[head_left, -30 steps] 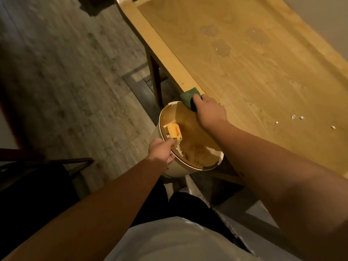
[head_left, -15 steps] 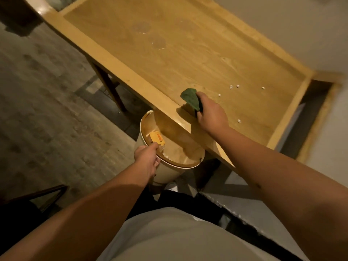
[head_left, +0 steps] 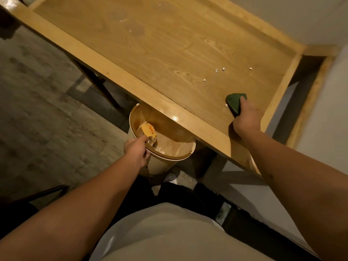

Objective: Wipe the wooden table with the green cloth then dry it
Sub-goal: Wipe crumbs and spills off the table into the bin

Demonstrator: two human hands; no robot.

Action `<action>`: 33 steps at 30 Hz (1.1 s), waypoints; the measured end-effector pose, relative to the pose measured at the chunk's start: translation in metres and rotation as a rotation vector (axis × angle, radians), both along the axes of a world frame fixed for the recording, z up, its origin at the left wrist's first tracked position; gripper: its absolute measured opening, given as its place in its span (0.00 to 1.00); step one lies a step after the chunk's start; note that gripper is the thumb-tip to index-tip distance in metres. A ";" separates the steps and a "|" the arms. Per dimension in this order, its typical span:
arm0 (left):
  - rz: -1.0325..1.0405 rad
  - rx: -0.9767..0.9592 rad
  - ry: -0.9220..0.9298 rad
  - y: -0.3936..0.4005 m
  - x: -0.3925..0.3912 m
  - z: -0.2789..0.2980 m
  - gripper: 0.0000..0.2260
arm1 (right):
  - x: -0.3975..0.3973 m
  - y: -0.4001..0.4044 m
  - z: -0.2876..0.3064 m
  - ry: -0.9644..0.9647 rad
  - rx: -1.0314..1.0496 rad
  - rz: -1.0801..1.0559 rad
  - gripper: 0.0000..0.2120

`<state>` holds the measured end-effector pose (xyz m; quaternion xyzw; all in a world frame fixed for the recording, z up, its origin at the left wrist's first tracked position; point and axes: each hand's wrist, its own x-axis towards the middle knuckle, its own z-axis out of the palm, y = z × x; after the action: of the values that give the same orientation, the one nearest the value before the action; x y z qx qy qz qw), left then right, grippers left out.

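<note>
The wooden table has a raised light border and fills the upper half of the view. My right hand holds the green cloth down on the tabletop near its right end, fingers curled over the cloth. One white crumb lies against the cloth's left edge; several more white crumbs are scattered farther back. Faint damp patches mark the far middle of the top. My left hand grips the rim of a round bin held under the table's front edge.
The bin holds a yellow wrapper and small white bits. Dark table legs stand left of the bin over a grey floor. A wall runs behind the table, and a wooden frame stands past its right end.
My right hand slid the green cloth from the table's front edge above the bin rightward onto the tabletop near the right end. My left hand kept its hold on the bin.
</note>
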<state>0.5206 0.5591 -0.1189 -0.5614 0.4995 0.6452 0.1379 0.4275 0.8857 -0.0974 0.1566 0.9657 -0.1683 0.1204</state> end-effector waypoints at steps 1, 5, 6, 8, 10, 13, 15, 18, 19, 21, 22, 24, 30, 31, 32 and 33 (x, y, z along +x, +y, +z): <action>-0.008 0.001 0.000 0.000 -0.001 0.001 0.04 | 0.000 -0.004 -0.003 0.007 -0.008 0.015 0.37; -0.027 -0.002 0.002 -0.001 0.000 0.002 0.04 | 0.001 -0.026 -0.006 0.009 -0.025 0.104 0.39; -0.030 -0.004 0.005 -0.001 -0.001 0.003 0.04 | 0.003 -0.033 -0.007 -0.001 -0.020 0.143 0.40; -0.037 -0.012 0.006 0.000 -0.001 0.003 0.04 | 0.005 -0.048 -0.006 -0.029 -0.005 0.203 0.42; -0.035 -0.011 0.010 -0.001 -0.001 0.002 0.04 | 0.009 -0.064 -0.007 -0.041 0.006 0.248 0.43; -0.031 -0.008 0.018 -0.002 -0.001 0.001 0.04 | 0.015 -0.090 -0.006 -0.037 -0.018 0.331 0.43; -0.031 -0.002 0.022 -0.003 -0.003 -0.001 0.05 | 0.022 -0.109 -0.007 -0.012 -0.025 0.406 0.42; -0.021 0.009 0.022 -0.006 -0.006 -0.004 0.06 | 0.036 -0.142 -0.007 0.001 -0.034 0.493 0.41; -0.015 0.010 0.025 -0.008 -0.006 -0.005 0.06 | 0.040 -0.151 -0.008 0.003 -0.032 0.505 0.41; -0.014 0.015 0.036 -0.011 -0.007 -0.005 0.08 | 0.046 -0.169 -0.009 0.004 -0.015 0.533 0.41; -0.018 0.025 0.044 -0.013 -0.008 -0.005 0.08 | 0.048 -0.176 -0.009 0.000 -0.012 0.555 0.41; -0.020 0.054 0.066 -0.018 -0.011 -0.006 0.07 | 0.052 -0.192 -0.010 -0.024 -0.048 0.614 0.40; -0.028 0.099 0.070 -0.033 -0.016 -0.005 0.09 | 0.066 -0.221 -0.010 -0.027 -0.428 0.361 0.28; -0.030 0.109 0.072 -0.036 -0.016 -0.005 0.10 | 0.063 -0.221 -0.007 -0.027 -0.469 0.276 0.27; -0.032 0.120 0.071 -0.039 -0.017 -0.005 0.11 | 0.058 -0.219 -0.002 -0.027 -0.498 0.213 0.26; -0.030 0.131 0.068 -0.040 -0.018 -0.005 0.11 | 0.052 -0.216 0.002 -0.019 -0.518 0.172 0.25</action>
<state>0.5022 0.5186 -0.1239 -0.5212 0.4689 0.6932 0.1670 0.4796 0.6701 -0.0951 0.0397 0.8991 -0.3975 0.1791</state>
